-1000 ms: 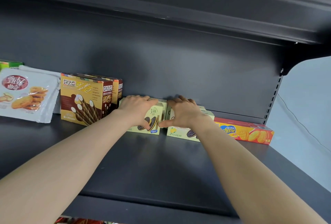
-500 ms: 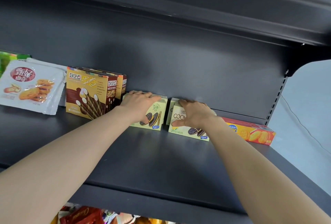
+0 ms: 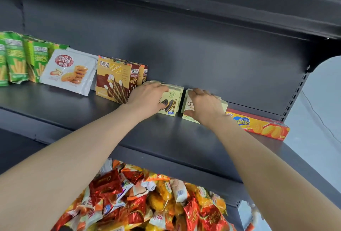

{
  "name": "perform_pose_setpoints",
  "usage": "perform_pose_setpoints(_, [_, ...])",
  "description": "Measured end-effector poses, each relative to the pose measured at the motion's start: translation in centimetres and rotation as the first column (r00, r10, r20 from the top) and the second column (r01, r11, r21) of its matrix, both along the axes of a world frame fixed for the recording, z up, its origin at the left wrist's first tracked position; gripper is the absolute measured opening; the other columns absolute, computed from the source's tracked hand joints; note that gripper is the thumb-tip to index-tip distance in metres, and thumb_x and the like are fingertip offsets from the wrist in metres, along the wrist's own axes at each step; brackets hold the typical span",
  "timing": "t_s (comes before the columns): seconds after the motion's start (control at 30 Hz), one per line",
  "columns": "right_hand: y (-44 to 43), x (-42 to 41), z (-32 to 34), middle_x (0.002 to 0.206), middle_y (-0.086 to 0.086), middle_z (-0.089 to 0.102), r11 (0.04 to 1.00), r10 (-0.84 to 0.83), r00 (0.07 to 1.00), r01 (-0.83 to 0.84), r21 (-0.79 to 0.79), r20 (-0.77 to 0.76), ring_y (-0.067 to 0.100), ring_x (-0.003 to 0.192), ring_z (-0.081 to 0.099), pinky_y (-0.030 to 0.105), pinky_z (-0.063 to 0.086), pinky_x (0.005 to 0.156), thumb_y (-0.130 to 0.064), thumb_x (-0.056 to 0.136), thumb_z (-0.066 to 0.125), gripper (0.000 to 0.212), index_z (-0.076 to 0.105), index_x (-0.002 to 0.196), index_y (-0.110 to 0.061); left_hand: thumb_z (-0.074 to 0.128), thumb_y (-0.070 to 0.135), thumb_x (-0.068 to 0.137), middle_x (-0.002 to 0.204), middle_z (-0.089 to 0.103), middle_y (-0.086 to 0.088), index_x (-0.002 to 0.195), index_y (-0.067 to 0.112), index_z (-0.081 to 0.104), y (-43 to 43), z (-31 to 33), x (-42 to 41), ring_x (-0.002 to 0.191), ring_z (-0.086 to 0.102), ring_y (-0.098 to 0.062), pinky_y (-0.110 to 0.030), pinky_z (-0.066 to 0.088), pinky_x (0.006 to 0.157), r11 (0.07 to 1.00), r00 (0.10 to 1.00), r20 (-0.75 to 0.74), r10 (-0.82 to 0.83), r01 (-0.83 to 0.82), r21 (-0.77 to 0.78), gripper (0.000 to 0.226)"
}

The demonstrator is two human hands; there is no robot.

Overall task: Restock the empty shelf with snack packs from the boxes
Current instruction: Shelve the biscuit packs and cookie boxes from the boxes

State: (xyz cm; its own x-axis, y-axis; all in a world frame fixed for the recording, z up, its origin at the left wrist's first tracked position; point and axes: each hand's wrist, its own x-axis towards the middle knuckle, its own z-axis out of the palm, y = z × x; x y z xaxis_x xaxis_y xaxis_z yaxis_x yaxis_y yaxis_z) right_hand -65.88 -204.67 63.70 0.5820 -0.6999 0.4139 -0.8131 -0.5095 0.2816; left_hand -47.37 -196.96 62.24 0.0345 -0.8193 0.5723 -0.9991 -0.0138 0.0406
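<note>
Left hand [image 3: 147, 97] draped over the top and front of a pale green cookie box [image 3: 170, 101], fingers curled onto it, palm pressed against its face. Right hand [image 3: 203, 107] clamped likewise on a second pale green box [image 3: 188, 105], thumb low at the front edge, fingers over the top. Both boxes standing on the dark shelf [image 3: 129, 138] near centre frame, a narrow gap between them, backs close to the rear panel. Just left of the left hand, two brown and gold wafer-roll boxes [image 3: 114, 81], upright, one behind the other. Further left, a silver cookie pouch [image 3: 68, 72] leaning back, then green snack bags [image 3: 16, 57] at the left edge of the frame. Right of the right hand, a long red and yellow cheese cracker box [image 3: 258, 125] lying flat, just beside the second box. Below the shelf's front lip, at lower centre, a heap of red, orange and yellow wrapped snacks [image 3: 147, 199], partly hidden behind the left forearm.
</note>
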Motion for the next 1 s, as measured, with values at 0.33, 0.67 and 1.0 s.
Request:
perform_pose_setpoints(0.33, [15.0,9.3,-0.9,0.127,0.007,0.057,0.966,0.166,0.977,-0.189,-0.176,-0.134,0.030,0.120,0.052,0.042,0.041,0.097,-0.044,0.092,0.061,0.045,0.055,0.127,-0.016,0.064,0.037,0.093,0.131,0.057,-0.002,0.131,0.025,0.055,15.5,-2.0,7.5,0.119,0.051,-0.026,-0.040,0.046,0.088,0.992,0.995,0.051,0.081,-0.076,-0.098,0.041])
perform_pose_setpoints(0.67, [34.0,27.1,-6.5,0.115,0.013,0.062,0.873,0.470,0.880,-0.475,-0.107,-0.071,0.036,0.112,0.055,0.045,0.045,0.091,-0.036,0.090,0.067,0.041,0.062,0.123,-0.012,0.070,0.032,0.088,0.119,0.062,-0.007,0.121,0.020,0.063,38.4,-7.4,23.5,0.111,0.054,-0.033,-0.043,0.046,0.081,0.955,0.952,0.073,0.296,-0.292,-0.062,0.036])
perform_pose_setpoints(1.0, [48.3,47.2,-14.4,0.091,0.011,0.066,0.645,0.752,0.644,-0.763,-0.043,-0.140,0.035,0.088,0.061,0.038,0.044,0.069,-0.034,0.079,0.078,0.037,0.067,0.107,-0.012,0.071,0.031,0.085,0.114,0.062,-0.006,0.118,0.021,0.063,56.8,-14.0,38.8,0.107,0.055,-0.032,-0.044,0.049,0.080,0.794,0.795,0.058,0.603,-0.606,0.045,0.035])
